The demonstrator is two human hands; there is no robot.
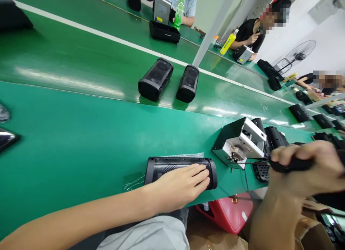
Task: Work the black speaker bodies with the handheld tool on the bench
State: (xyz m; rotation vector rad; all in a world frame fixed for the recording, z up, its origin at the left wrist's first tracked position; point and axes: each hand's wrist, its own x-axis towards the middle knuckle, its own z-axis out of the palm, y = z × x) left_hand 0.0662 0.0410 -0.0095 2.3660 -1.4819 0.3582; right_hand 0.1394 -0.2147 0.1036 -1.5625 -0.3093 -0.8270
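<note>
My left hand (181, 185) lies flat, fingers together and stretched out, on a black speaker (172, 166) that rests on its side at the near edge of the green bench, on a clear plastic sheet (133, 181). My right hand (302, 169) is closed round a black tool handle (289, 165) at the right, close to a grey metal box (238, 142) and a black grille part (261, 171). A thin cable (245, 178) runs down from the box.
Two black speakers (155, 79) (188, 83) lie on the green conveyor belt (81, 63) beyond. More black units (300, 112) line the right. Other people sit across, with a green bottle (179, 12) and a yellow bottle (228, 42). A red bag (229, 212) sits under the bench.
</note>
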